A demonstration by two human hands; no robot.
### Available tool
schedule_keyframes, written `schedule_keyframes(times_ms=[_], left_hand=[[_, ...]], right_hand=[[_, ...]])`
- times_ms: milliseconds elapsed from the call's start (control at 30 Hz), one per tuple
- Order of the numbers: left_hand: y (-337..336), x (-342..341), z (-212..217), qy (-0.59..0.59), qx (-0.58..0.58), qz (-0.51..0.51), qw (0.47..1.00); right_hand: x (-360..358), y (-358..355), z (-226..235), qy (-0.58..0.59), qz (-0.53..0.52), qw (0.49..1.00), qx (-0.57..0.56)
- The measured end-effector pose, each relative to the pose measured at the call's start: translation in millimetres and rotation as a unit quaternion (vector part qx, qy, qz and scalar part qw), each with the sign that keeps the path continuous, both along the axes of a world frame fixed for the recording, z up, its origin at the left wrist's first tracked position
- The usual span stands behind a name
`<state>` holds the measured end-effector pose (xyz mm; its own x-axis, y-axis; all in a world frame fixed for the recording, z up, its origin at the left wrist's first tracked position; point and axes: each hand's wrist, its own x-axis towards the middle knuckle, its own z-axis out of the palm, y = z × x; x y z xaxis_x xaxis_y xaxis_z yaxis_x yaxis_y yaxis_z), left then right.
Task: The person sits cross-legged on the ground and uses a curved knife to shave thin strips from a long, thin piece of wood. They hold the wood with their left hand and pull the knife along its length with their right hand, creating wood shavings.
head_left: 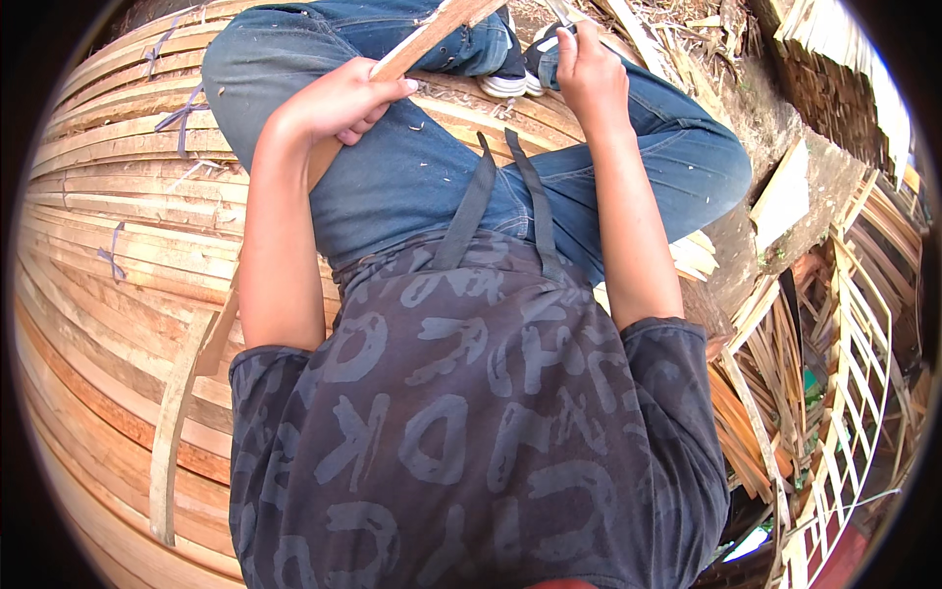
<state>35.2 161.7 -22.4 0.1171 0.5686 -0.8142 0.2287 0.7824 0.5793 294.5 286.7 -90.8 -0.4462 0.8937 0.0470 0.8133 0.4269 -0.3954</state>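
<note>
My left hand (pixel 339 103) is closed around a long wooden strip (pixel 432 41). From that grip the strip slants up and right past the top edge; its lower part runs back beside my left thigh, partly hidden by my forearm. My right hand (pixel 594 83) is closed with the thumb up, gripping a knife (pixel 559 12), of which only a bit of shiny blade shows at the top edge. The blade is apart from the strip in what can be seen. Both hands are over my crossed legs in blue jeans (pixel 412 187).
Bundles of wooden slats (pixel 118 147), tied with purplish cord (pixel 182 123), spread beneath me and to the left. A short loose slat (pixel 175 432) lies across them. Shavings (pixel 721 54) litter the ground ahead. At right are a stack of thin sheets (pixel 844 79) and a woven lattice (pixel 849 393).
</note>
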Motion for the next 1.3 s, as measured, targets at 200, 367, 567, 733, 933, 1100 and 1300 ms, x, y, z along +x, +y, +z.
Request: schedule_keyframes(times_ms=[200,367,567,733,933,1100,1300], left_hand=[[-6.7,-14.9,3.2,-0.136,0.003,0.027,0.99],[-6.4,-15.0,-0.8,-0.134,-0.004,0.091,0.987],[-2.1,-17.8,-0.9,-0.167,-0.027,0.075,0.983],[0.1,-9.0,2.9,-0.113,-0.036,0.067,0.991],[-0.9,9.6,21.5,-0.007,-0.005,0.044,0.999],[-4.1,18.0,25.9,-0.009,0.011,0.024,1.0],[-3.9,17.9,26.2,-0.004,0.007,0.025,1.0]], right_hand=[[112.3,70.0,-30.7,0.011,-0.284,0.954,-0.097],[73.7,29.4,9.5,0.09,-0.21,0.972,-0.05],[57.4,10.3,12.6,0.167,-0.174,0.965,-0.101],[41.7,-9.1,10.2,0.245,-0.129,0.954,-0.114],[20.0,-3.9,45.2,0.158,-0.058,0.982,-0.087],[19.8,8.0,55.4,0.018,0.042,0.999,0.016],[34.4,21.2,55.8,-0.06,0.077,0.992,0.079]])
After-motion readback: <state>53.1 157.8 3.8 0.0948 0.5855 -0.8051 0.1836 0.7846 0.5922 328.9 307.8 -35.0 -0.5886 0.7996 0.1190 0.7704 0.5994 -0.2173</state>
